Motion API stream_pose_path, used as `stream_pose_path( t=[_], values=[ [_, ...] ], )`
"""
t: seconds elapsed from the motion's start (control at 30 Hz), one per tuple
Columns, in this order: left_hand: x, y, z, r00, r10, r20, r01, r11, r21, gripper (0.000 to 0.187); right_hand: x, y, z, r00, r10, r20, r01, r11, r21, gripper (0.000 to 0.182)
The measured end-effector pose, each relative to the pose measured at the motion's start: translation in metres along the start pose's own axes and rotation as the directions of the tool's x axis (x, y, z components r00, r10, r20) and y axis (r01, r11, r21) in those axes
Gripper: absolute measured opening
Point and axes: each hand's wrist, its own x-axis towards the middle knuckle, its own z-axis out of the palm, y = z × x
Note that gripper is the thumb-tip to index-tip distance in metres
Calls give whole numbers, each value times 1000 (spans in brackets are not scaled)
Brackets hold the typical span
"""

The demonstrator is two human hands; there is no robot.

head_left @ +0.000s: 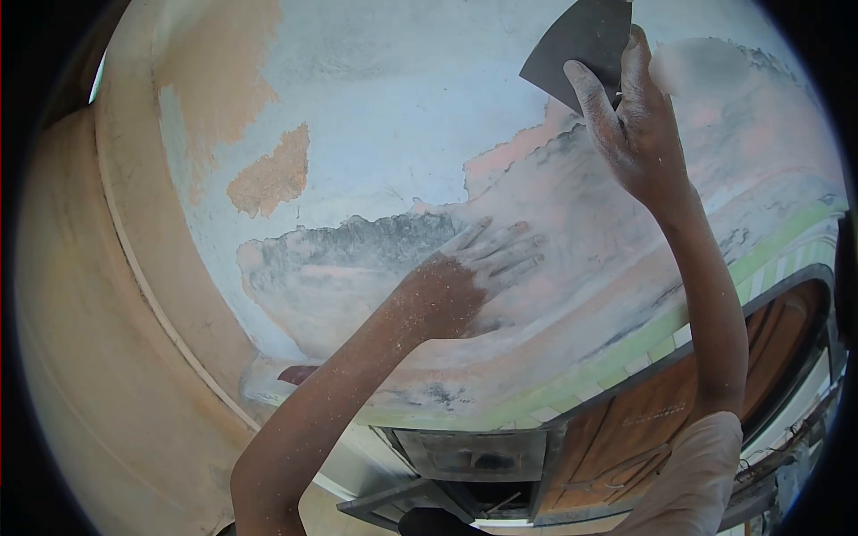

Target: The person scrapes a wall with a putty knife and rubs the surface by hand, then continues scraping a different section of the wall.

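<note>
Sandpaper sheet in the right hand, well above the wooden door

The dark grey sheet is up the wall from the door, near the top edge of the view. The right hand has it pinched: the thumb lies across its face, and the fingers are at its right side, partly hidden. Whitish dust coats the thumb and knuckles.

The left hand is up and to the left of the door, palm down against the wall, its fingers straight and slightly spread. They are dusted white and grasp nothing visible. Beneath them is a rough scraped patch, grey, pink and white, with a ragged dark upper edge; it stretches on toward the right, above the door. Pale blue paint surrounds it on the upper side, broken by a tan bare spot farther up and left of the door.

A pale green band curves just above the door. Left of the door are a grey framed panel, close by, and, farther off, a dark red piece partly covered by the left forearm; what it is, I cannot tell.
</note>
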Motion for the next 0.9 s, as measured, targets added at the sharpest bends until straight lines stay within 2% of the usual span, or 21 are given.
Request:
stream_pose_path(
  t=[0.07,0.1,0.17,0.27,0.33,0.43,0.53,0.57,0.6,0.67,0.7,0.8,0.83,0.9],
  values=[
    [-3,-17,-14,993,-97,-72,111,967,231,84,1,5,-5,995,-92,-32,93,996,19,33],
    [-4,-24,-22,963,-216,-159,250,937,243,84,1,7,-6,991,-127,-43,127,992,7,35],
    [-4,-37,-37,844,-424,-329,507,830,231,85,2,7,-10,989,-144,-26,144,990,-6,38],
    [-4,-44,-29,768,-465,-440,571,809,142,84,5,0,-13,992,-94,89,94,996,0,43],
    [-4,-30,-26,830,-415,-372,506,841,191,83,9,-2,-14,977,-57,205,59,998,-4,46],
    [-13,-14,-14,923,-310,-230,356,914,198,79,21,-4,-16,982,-86,170,93,995,-33,40],
    [-26,-7,-7,973,-192,-129,211,965,159,65,41,-1,-25,955,-293,54,298,947,-124,61],
    [-33,-7,-5,981,-161,-109,176,974,141,62,38,-24,-33,998,52,39,-60,966,250,62],
    [-39,-6,-3,987,-133,-87,143,982,122,60,38,-19,-36,999,21,-41,-12,977,211,52],
    [-51,0,-2,981,-178,-78,182,982,49,57,33,0,-41,979,-50,-199,77,988,131,34],
    [-57,2,0,977,-202,-72,204,979,25,58,30,-1,-41,971,-61,-233,100,982,159,30],
    [-66,16,-1,959,-278,-53,275,960,-59,59,16,-19,-27,976,-94,-197,152,940,305,33],
    [-69,20,-3,952,-304,-41,300,950,-89,59,16,-18,-22,973,-167,-161,198,960,200,34],
    [-72,25,-8,942,-336,-29,333,941,-66,60,11,-29,-12,997,-78,2,77,990,118,36]
  ],
)
